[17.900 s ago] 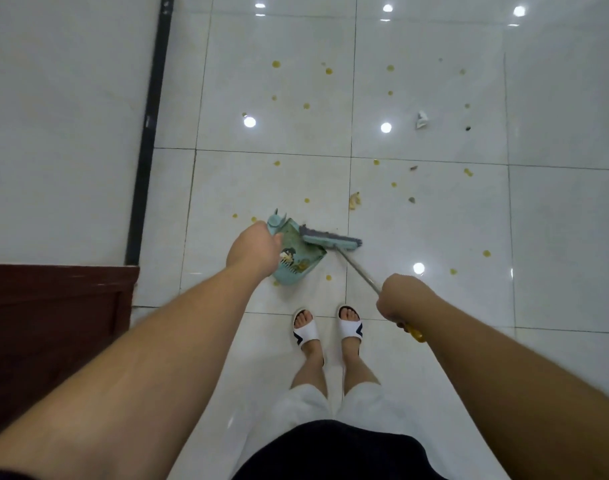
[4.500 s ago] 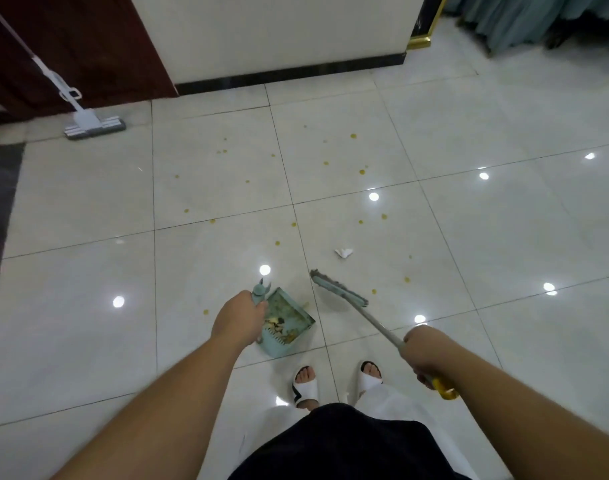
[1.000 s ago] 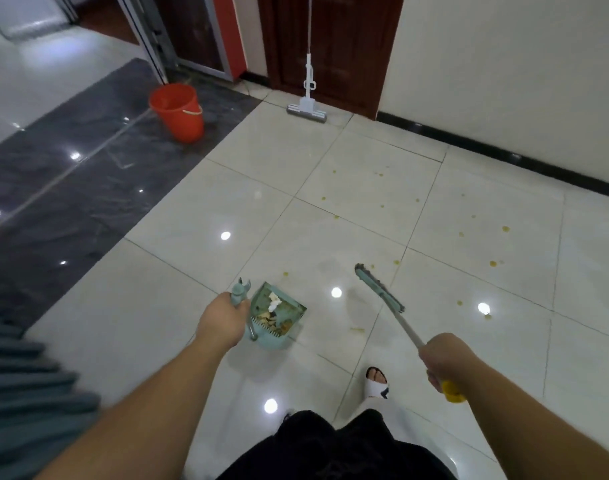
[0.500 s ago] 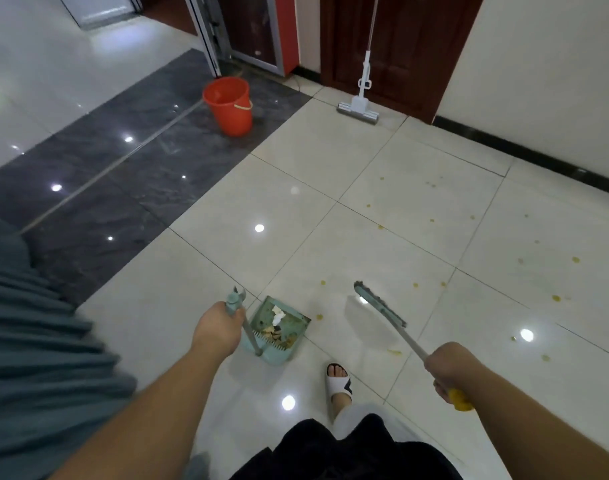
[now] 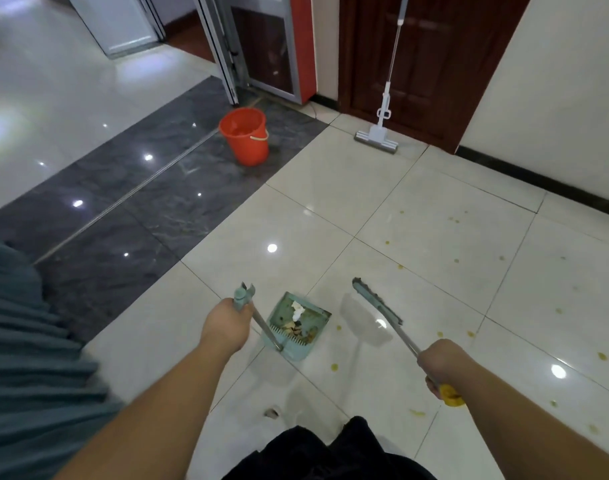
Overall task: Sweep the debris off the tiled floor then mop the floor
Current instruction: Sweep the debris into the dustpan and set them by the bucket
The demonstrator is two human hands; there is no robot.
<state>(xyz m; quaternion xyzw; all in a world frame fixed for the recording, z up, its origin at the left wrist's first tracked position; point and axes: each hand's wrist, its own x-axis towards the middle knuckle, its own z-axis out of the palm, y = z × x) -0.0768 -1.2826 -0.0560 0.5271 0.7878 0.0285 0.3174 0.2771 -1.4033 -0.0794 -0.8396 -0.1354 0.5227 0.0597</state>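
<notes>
Head view: dustpan [image 5: 298,325] in left hand [image 5: 227,327], broom [image 5: 377,306] in right hand [image 5: 438,362]

An indoor hallway or lobby: glossy tiled floor [image 5: 417,209]; dark wooden door [image 5: 431,60]; orange bucket [image 5: 247,140]; squeeze mop [image 5: 379,129] leaning on it.

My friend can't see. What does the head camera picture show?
A person's left hand holds a dustpan with scraps in it, and the right hand holds a broom, above a white tiled floor dotted with yellow bits. A mop and orange bucket wait beyond.
</notes>
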